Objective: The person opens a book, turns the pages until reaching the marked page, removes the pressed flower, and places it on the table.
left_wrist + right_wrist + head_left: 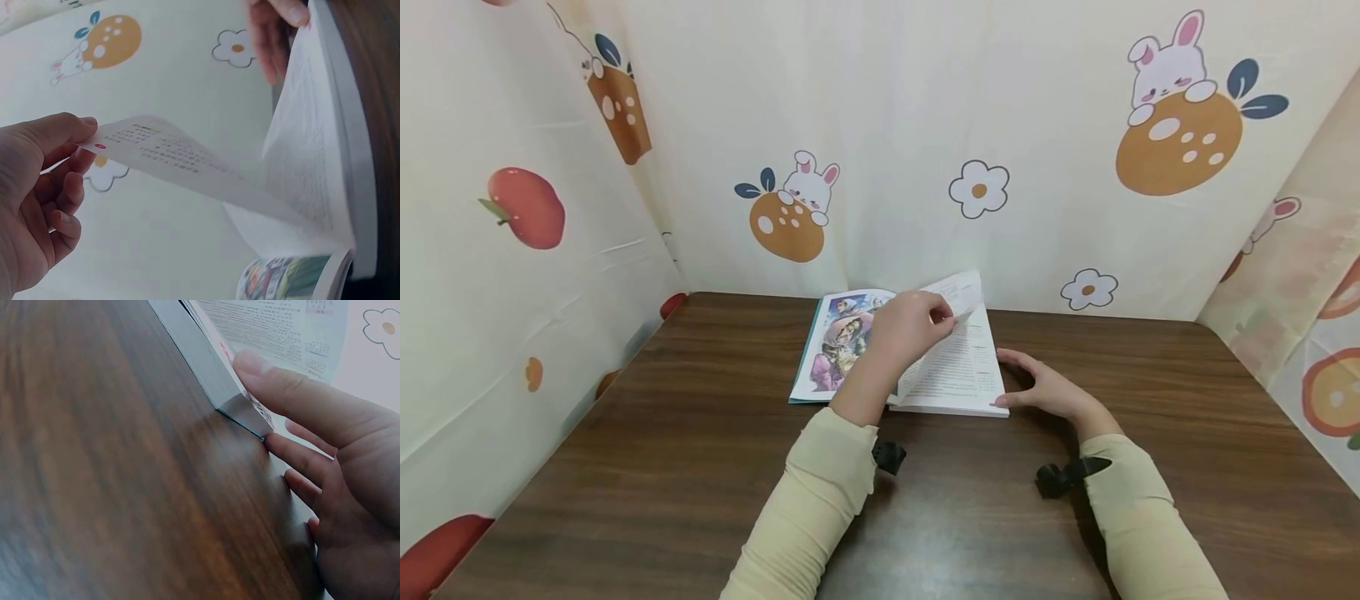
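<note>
An open book [958, 379] lies on the table, a colour picture [842, 342] on its left page and printed text on the right. My left hand [906, 329] reaches over it and pinches a text page between thumb and fingers. In the left wrist view, that lifted page [169, 159] curves up from the spine, its corner held by the left hand [44, 194]. My right hand [1048, 387] is at the book's right edge. Seen from the right wrist, the thumb of the right hand [337, 450] rests on the near corner while the other fingers extend alongside, fairly straight.
The brown wooden table [662, 467] carries the book near its back edge. Behind it hangs a pale curtain [895, 108] printed with rabbits, fruit and flowers, and similar cloth borders both sides. A black wrist camera [1063, 479] is strapped to the right sleeve, another [889, 457] to the left.
</note>
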A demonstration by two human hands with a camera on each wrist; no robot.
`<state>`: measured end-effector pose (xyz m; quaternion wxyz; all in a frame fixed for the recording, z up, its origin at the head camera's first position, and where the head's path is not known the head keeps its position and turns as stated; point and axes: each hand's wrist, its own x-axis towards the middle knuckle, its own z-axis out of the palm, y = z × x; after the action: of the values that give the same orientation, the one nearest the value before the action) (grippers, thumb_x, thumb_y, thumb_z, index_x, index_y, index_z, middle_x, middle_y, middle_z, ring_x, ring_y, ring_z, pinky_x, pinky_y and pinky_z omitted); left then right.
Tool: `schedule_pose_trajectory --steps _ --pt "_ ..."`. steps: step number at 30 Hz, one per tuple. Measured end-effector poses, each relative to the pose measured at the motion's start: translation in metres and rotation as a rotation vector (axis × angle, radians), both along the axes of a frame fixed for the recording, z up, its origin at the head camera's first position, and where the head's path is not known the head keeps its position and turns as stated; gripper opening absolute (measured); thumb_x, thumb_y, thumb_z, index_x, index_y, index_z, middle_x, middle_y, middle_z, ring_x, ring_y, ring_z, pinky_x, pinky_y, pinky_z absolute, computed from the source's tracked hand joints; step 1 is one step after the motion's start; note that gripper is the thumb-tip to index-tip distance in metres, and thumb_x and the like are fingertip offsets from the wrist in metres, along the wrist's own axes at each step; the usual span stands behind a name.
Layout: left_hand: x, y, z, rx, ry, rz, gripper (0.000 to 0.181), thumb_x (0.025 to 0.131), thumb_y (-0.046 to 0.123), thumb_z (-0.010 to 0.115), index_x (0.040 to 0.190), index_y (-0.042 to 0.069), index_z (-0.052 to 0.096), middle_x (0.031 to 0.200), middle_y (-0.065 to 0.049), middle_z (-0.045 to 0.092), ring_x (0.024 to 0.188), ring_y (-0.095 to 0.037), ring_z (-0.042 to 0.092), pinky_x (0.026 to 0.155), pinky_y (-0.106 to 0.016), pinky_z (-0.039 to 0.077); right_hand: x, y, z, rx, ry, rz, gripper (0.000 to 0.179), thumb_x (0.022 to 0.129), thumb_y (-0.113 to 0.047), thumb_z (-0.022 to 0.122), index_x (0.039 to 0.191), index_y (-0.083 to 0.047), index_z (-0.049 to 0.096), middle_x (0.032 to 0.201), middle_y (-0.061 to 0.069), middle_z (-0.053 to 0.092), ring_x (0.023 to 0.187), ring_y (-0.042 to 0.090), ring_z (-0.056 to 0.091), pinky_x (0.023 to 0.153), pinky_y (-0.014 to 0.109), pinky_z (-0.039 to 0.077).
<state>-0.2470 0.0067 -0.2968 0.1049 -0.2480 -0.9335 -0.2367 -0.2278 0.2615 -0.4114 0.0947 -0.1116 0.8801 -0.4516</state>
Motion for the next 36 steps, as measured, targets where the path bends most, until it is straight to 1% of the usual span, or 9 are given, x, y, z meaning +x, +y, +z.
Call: schedule_pose_trajectory --steps 2,12,16,18,23,30,36 --pt "0.000 -0.006 0.002 0.009 -0.011 0.005 0.015 0.086 0.030 0.065 0.089 0.017 0.071 0.074 0.008 0.059 0.066 -0.009 0.051 0.056 -0.022 0.041 -0.003 0.003 -0.007 0.001 0.006 -0.001 0.086 0.073 -0.027 0.079 0.142 -0.007 0.032 0.146 0.015 0.028 0.135 0.033 0.018 0.105 0.055 0.011" --pt "0.001 -0.035 0.008 0.066 -0.083 0.034 0.015 0.086 0.029 0.066 0.090 0.016 0.070 0.078 0.006 0.060 0.069 -0.013 0.052 0.057 -0.024 0.043 -0.001 0.001 -0.004 -0.003 -0.008 -0.011 0.084 0.072 -0.026 0.079 0.141 -0.010 0.034 0.146 0.016 0.027 0.135 0.034 0.018 0.104 0.058 0.011" --pt "0.002 -0.050 0.009 0.086 -0.086 0.052 0.013 0.085 0.027 0.066 0.089 0.016 0.070 0.078 0.005 0.060 0.070 -0.014 0.052 0.061 -0.025 0.045 -0.002 0.000 -0.004 -0.002 -0.007 -0.010 0.084 0.072 -0.026 0.079 0.141 -0.010 0.035 0.146 0.015 0.027 0.135 0.034 0.017 0.104 0.058 0.011" --pt "0.003 -0.058 0.009 0.092 -0.071 0.059 0.011 0.085 0.026 0.067 0.088 0.015 0.069 0.078 0.005 0.060 0.071 -0.014 0.052 0.063 -0.025 0.045 -0.002 0.000 -0.004 -0.003 -0.005 -0.007 0.083 0.072 -0.026 0.080 0.141 -0.010 0.035 0.146 0.016 0.027 0.135 0.034 0.018 0.104 0.058 0.011" --pt "0.004 -0.078 0.009 0.092 -0.057 0.079 0.009 0.085 0.025 0.066 0.086 0.016 0.067 0.078 0.004 0.061 0.073 -0.015 0.052 0.066 -0.029 0.044 -0.002 0.001 -0.003 -0.008 -0.004 -0.007 0.083 0.072 -0.026 0.080 0.140 -0.010 0.035 0.146 0.016 0.028 0.135 0.034 0.018 0.104 0.058 0.011" --pt "0.005 -0.101 0.005 0.113 -0.072 0.088 0.007 0.084 0.020 0.066 0.083 0.013 0.063 0.075 0.000 0.059 0.070 -0.018 0.051 0.064 -0.031 0.044 -0.001 0.001 -0.003 0.017 -0.011 -0.015 0.084 0.072 -0.028 0.079 0.141 -0.010 0.034 0.146 0.016 0.026 0.135 0.035 0.017 0.103 0.059 0.012" --pt "0.004 -0.118 0.001 0.116 -0.113 0.118 0.006 0.083 0.016 0.062 0.081 0.011 0.060 0.073 -0.003 0.056 0.068 -0.020 0.050 0.060 -0.031 0.042 -0.002 0.002 -0.004 0.038 0.004 -0.015 0.084 0.072 -0.030 0.079 0.141 -0.009 0.035 0.147 0.016 0.026 0.136 0.035 0.015 0.104 0.058 0.012"
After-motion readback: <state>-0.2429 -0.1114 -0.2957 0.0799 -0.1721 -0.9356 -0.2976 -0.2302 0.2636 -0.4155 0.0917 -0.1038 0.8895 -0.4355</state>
